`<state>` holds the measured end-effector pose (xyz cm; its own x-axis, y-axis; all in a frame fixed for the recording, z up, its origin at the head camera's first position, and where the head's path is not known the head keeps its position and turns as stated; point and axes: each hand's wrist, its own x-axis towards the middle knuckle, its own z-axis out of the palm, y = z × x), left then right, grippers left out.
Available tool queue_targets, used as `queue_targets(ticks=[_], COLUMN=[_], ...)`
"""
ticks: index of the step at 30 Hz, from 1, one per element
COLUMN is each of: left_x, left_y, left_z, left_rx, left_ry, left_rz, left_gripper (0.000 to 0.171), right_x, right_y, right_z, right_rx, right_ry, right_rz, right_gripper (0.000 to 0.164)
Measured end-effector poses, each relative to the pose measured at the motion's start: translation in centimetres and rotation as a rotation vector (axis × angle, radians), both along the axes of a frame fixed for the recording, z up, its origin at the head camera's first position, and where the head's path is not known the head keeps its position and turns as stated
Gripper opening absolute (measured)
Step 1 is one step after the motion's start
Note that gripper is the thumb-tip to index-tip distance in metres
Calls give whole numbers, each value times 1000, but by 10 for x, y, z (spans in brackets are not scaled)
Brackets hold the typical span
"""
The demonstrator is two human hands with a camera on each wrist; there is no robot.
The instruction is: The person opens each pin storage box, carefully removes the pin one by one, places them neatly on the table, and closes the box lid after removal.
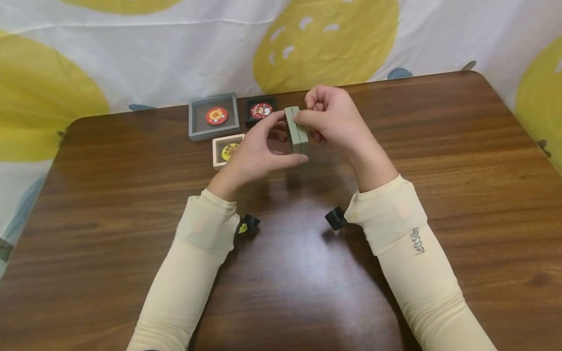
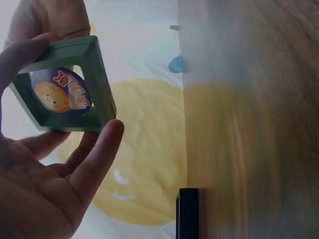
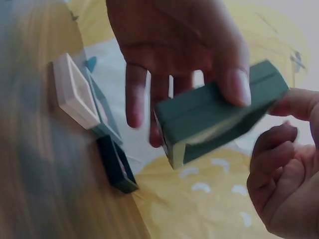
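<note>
A small green square display frame [image 1: 296, 130] is held up over the table by both hands. It consists of two halves with a seam along the edge. In the left wrist view, a round purple badge [image 2: 61, 92] with an orange cartoon animal sits in its window. My left hand [image 1: 259, 152] grips the frame, thumb on the near edge and fingers on the far side. Opposite it, my right hand [image 1: 335, 117] has one digit on the frame's edge at the seam, the other fingers curled. In the right wrist view, a fingertip [image 3: 286, 102] overlaps the frame's corner.
At the table's back left are a large grey frame [image 1: 191, 119] with a red disc, a black frame [image 1: 248, 114] with a red badge, and a white frame [image 1: 215, 153] with a yellow badge. A patterned cloth [image 1: 219, 44] hangs behind the wooden table [image 1: 439, 146].
</note>
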<state>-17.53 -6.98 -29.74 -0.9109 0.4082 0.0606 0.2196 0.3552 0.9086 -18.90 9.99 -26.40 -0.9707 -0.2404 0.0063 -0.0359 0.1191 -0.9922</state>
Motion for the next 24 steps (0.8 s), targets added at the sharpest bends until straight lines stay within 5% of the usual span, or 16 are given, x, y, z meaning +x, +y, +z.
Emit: queue_targets(ticks=[5, 13, 20, 24], left_x=[1, -1, -1, 0], left_y=[-2, -3, -2, -2], left_z=[1, 1, 3, 2], left_rx=[40, 11, 6, -15], left_ry=[-22, -21, -57, -37], left_rz=[13, 6, -19, -4], left_gripper=[75, 79, 84, 86], right_x=[1, 1, -3, -5], right_y=[3, 5, 4, -1], right_z=[5, 3, -4, -8], right_rx=[139, 250, 395, 366], right_ry=[-29, -122, -87, -148], right_rz=[13, 184, 221, 242], right_gripper=[9, 39, 40, 39])
